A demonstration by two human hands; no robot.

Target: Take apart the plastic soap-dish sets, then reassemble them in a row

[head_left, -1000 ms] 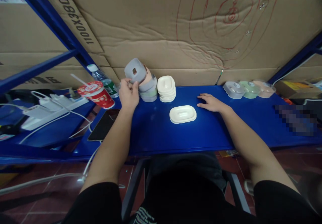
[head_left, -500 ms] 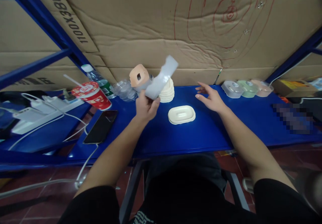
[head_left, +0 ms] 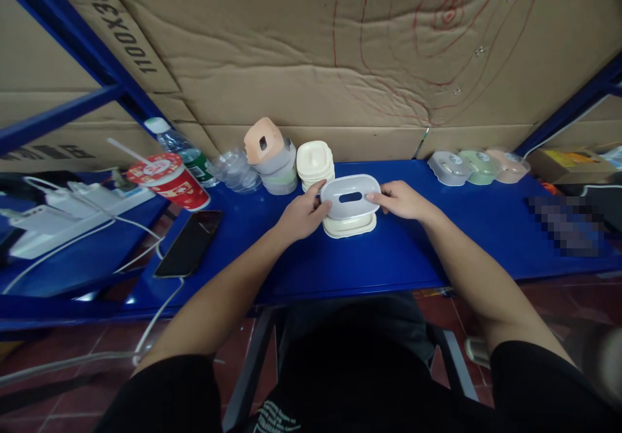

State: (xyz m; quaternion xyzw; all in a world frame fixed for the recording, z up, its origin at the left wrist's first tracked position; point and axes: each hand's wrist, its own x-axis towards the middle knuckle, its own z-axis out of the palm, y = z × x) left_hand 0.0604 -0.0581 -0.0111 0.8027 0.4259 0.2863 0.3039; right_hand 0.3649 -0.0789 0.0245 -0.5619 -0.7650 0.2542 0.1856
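Both hands grip a grey plastic shell (head_left: 350, 207) with a long slot in its middle, one at each end. My left hand (head_left: 305, 214) pinches its left end; my right hand (head_left: 401, 199) has its thumb on top of the right end. Under the shell, partly covered by it, a cream oval base (head_left: 350, 227) lies on the blue table. Whether the two touch I cannot tell. Behind my left hand stands a stack of cream bases (head_left: 315, 159). Left of that is a pile of coloured shells (head_left: 276, 174), an orange shell (head_left: 264, 140) tilted on top.
Clear plastic covers (head_left: 236, 170) lie beside the pile. Farther left are a red cup (head_left: 170, 183) with a straw, a water bottle (head_left: 187, 154), a phone (head_left: 189, 244) and a power strip (head_left: 80, 216). Three lidded boxes (head_left: 479, 167) stand at the back right, before a cardboard wall (head_left: 272, 44).
My left hand has lifted the grey shell off the pile and carried it right, over the cream base. My right hand has moved in and taken its other end.
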